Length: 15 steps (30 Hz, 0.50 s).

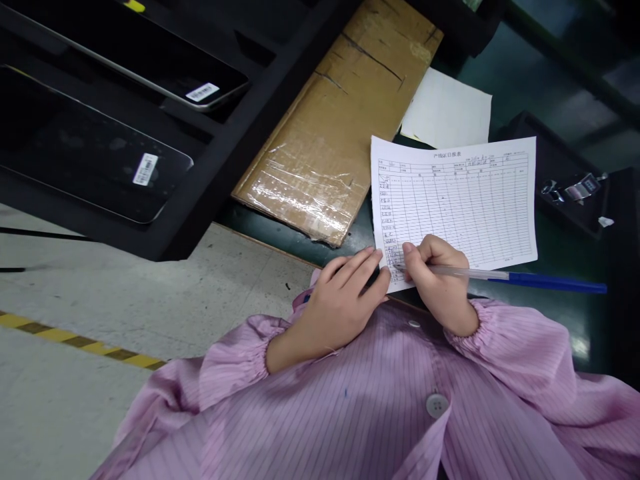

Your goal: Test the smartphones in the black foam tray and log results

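Observation:
A printed form (465, 207) with a ruled table lies on the dark green tabletop, handwriting filling its left column. My right hand (435, 277) is closed round a pen (480, 272) with a clear barrel and a blue cap on its back end. The pen's tip rests at or just above the lower left of the form. My left hand (345, 293) lies flat with fingers stretched, their tips on the form's lower left edge. It holds nothing.
Left of the form lies a flat cardboard piece (320, 153) wrapped in clear tape. A black foam tray (200, 193) holds two dark-screened tablets (95, 153) with barcode labels. White paper (447, 110) lies behind the form. A black tray (560, 157) with small metal items stands right.

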Motion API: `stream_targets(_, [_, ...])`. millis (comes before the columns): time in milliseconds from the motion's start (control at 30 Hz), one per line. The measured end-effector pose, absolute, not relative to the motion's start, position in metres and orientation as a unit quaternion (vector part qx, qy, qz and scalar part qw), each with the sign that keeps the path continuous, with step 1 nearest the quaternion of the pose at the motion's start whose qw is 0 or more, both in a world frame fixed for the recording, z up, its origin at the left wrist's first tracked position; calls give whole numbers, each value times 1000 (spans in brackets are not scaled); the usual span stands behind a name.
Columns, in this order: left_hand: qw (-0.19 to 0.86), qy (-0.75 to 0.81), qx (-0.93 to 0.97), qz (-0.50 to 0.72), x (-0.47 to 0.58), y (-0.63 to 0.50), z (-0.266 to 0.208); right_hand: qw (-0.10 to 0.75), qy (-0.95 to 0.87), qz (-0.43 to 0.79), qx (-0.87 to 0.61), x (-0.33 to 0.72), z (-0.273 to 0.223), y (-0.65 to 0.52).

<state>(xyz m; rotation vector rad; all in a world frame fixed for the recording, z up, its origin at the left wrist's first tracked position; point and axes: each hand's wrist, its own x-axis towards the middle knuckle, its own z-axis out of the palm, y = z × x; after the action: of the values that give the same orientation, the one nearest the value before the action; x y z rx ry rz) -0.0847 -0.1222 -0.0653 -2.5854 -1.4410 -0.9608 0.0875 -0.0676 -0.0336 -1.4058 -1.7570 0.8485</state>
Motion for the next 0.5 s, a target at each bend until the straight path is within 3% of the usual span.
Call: stream_targets(500, [14, -463, -831, -308, -85, -122, -65, 349, -690, 332, -540, 89, -34, -68])
